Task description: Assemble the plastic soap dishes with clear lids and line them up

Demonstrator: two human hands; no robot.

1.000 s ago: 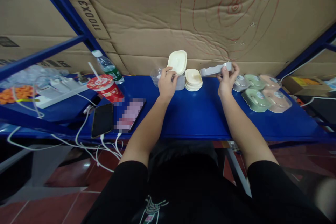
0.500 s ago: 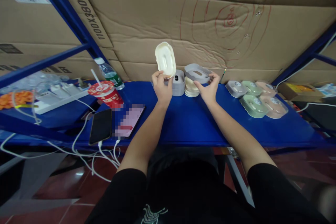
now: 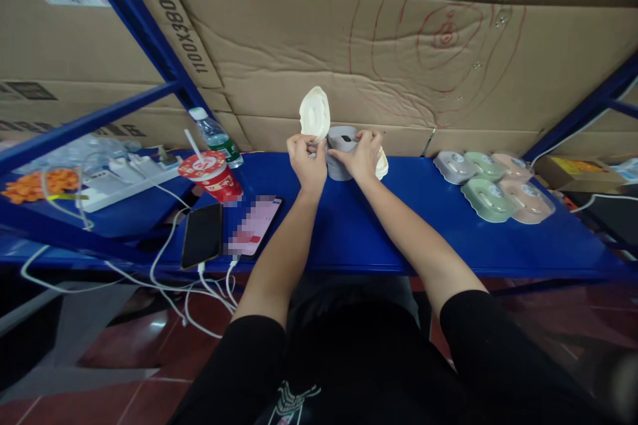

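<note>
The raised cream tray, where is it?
In the head view, the cream tray is left of centre, in the left hand, near the grey stack.

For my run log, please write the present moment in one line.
left hand: holds cream tray raised | right hand: on gray stack | cream stack: partly behind right hand

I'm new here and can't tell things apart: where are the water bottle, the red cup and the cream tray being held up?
Water bottle (image 3: 222, 145), head view, label.
Red cup (image 3: 219, 184), head view, side.
Cream tray (image 3: 315, 114), head view, middle.
</note>
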